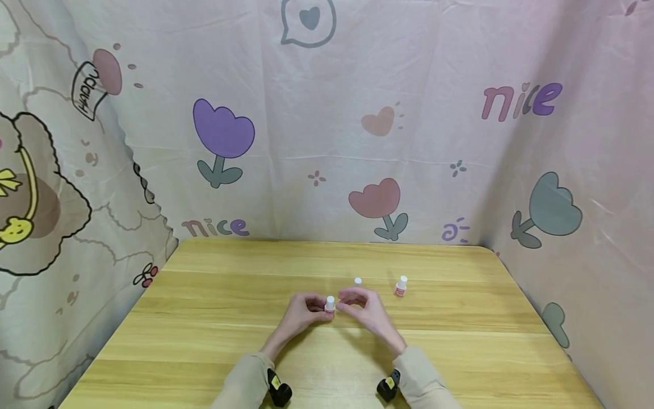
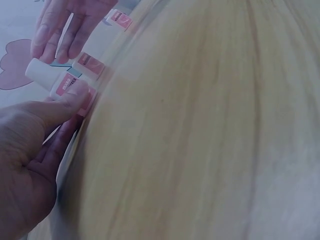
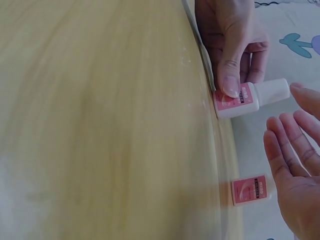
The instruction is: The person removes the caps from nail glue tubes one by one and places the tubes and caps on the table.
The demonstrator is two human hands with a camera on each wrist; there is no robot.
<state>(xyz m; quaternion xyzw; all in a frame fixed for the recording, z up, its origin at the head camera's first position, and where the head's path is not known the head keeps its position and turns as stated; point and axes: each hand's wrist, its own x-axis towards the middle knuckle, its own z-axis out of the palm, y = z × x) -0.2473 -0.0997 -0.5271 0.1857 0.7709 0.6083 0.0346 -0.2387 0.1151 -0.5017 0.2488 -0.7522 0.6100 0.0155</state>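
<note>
A small white bottle with a pink label and a white cap stands upright in my left hand. The left thumb presses on its label in the right wrist view, the other fingers behind it. Whether its base touches the table, I cannot tell. Close to the cap, on the right side, is my right hand, its fingers extended and nothing held. Behind the right hand a second such bottle stands, mostly hidden in the head view. Farther right is a third bottle.
A wood-grain table lies under the hands. Printed cloth curtains hang behind it and at both sides. Black wrist cameras sit at both beige sleeves.
</note>
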